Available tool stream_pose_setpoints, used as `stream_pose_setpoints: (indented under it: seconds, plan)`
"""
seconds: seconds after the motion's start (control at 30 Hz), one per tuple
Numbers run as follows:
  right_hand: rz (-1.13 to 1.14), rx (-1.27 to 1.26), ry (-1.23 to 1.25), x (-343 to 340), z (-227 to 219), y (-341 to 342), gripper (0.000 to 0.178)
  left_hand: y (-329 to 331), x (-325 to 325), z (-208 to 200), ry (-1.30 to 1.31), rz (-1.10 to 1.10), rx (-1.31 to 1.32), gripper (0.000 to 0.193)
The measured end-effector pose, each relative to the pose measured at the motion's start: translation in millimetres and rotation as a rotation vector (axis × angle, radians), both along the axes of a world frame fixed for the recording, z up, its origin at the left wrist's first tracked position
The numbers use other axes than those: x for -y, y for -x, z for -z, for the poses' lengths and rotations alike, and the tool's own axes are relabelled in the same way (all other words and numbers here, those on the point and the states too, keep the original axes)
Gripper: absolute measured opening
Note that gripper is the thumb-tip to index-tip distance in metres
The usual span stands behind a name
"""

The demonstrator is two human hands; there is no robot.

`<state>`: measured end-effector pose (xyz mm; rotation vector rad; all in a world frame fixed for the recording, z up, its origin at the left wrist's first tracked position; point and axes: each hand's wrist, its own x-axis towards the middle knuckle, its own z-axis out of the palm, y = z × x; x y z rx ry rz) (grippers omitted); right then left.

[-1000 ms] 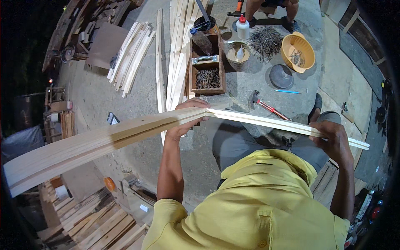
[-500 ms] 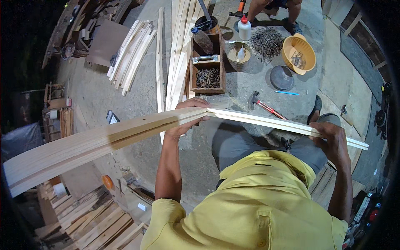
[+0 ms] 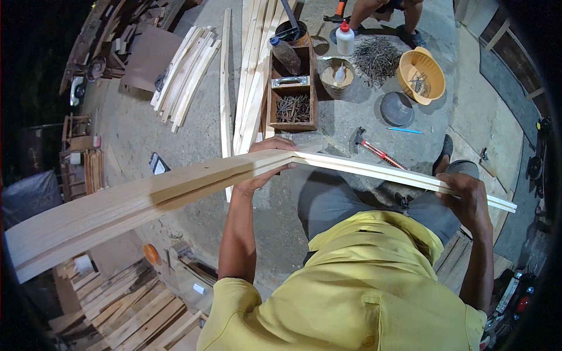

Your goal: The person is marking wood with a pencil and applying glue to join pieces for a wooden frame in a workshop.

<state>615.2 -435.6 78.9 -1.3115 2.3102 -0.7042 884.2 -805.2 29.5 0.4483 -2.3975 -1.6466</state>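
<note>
Two pale grooved wooden strips meet at a corner in front of my waist. The left strip (image 3: 146,193) runs toward the left rim and looks wide and close to the camera. The right strip (image 3: 369,170) slants down to the right. Just left of the joint, my left hand (image 3: 270,144) is closed around the wood, thumb below and fingers above. My right hand (image 3: 466,190) grips the right strip a little short of its far end. Whether the two strips are fastened cannot be seen.
A claw hammer (image 3: 380,154) lies on the floor beyond the strips, near a blue pencil (image 3: 404,130). Farther off are a wooden nail box (image 3: 312,88), a yellow basin (image 3: 438,73), loose nails (image 3: 374,61) and a glue bottle (image 3: 345,42). Another person's legs (image 3: 361,13) show at the top.
The left end of the wood has dipped slightly. Both hands keep their hold in nearly the same places.
</note>
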Motion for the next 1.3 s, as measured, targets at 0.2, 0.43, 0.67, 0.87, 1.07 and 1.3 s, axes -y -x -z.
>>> stream_pose_setpoints:
  seconds: [0.2, 0.43, 0.67, 0.87, 1.07, 1.3]
  plan:
    - [-0.061, -0.01, 0.012, -5.9, 5.1, 4.2, 0.033, -0.6, -1.2, 3.7, -0.046, 0.0, 0.029, 0.033]
    - [-0.051, 0.034, 0.041, -9.2, 12.7, 1.3, 0.035, -0.5, -1.2, 5.8, -0.073, -0.012, 0.007, 0.031]
    - [-0.038, 0.049, 0.078, -10.4, 17.6, -0.7, 0.036, -2.9, 0.6, 8.4, -0.1, -0.033, 0.084, 0.029]
    - [0.136, 0.326, -0.043, -19.1, 20.8, 0.6, 0.036, -3.5, -2.1, 9.3, -0.076, -0.073, 0.067, 0.03]
    - [0.524, 0.386, 0.368, -76.0, 35.5, 49.9, 0.051, -2.5, -3.6, 5.1, -0.226, -0.126, 0.069, 0.03]
    - [0.586, 0.446, 0.861, -42.9, -43.6, 76.8, 0.06, 2.9, -9.3, 0.4, -0.146, -0.107, 0.089, 0.028]
